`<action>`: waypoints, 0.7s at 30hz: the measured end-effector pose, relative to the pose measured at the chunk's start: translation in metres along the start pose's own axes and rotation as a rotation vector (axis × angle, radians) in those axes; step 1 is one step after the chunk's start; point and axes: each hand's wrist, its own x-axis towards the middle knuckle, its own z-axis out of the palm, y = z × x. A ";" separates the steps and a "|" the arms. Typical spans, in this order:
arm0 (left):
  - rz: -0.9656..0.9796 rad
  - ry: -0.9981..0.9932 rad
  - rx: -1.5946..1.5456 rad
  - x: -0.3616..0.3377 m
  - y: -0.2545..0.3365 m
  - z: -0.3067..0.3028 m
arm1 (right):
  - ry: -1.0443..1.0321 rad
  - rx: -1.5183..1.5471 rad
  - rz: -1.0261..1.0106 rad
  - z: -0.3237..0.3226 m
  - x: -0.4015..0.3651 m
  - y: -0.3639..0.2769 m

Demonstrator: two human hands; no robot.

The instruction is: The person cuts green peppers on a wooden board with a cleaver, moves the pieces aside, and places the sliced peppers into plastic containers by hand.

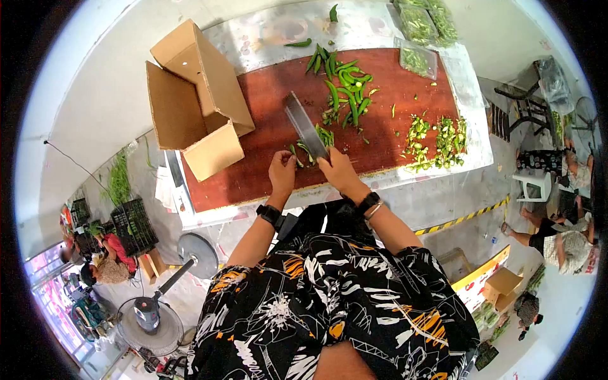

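Note:
My right hand [339,172] is wrapped round the handle of a cleaver [304,124]. The blade points up and left, over the red-brown cutting board [266,95]. At the board's near edge, my left hand [282,172] is closed with its fingertips pinched together. A green chili pepper piece [293,152] lies against those fingertips; whether they grip it is hard to see. Cut green chilies [324,135] lie beside the blade. Farther up the board is a heap of whole green chilies [349,88]. Chopped chili bits [449,144] are piled at the right.
An open cardboard box [221,88] stands on the board's left side. A clear plastic tray [418,62] sits at the upper right, near packed green trays [418,24]. A pedestal fan [149,316] is at lower left. Other people sit at both sides of the room.

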 end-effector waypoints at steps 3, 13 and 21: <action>0.098 0.017 -0.021 0.004 -0.007 0.008 | 0.035 0.028 0.072 -0.017 -0.008 -0.007; 0.567 -0.166 0.520 0.002 0.027 -0.004 | 0.139 0.197 0.216 -0.032 -0.029 0.016; 0.771 -0.332 0.637 0.020 0.034 -0.010 | 0.130 0.176 0.199 -0.027 -0.036 0.021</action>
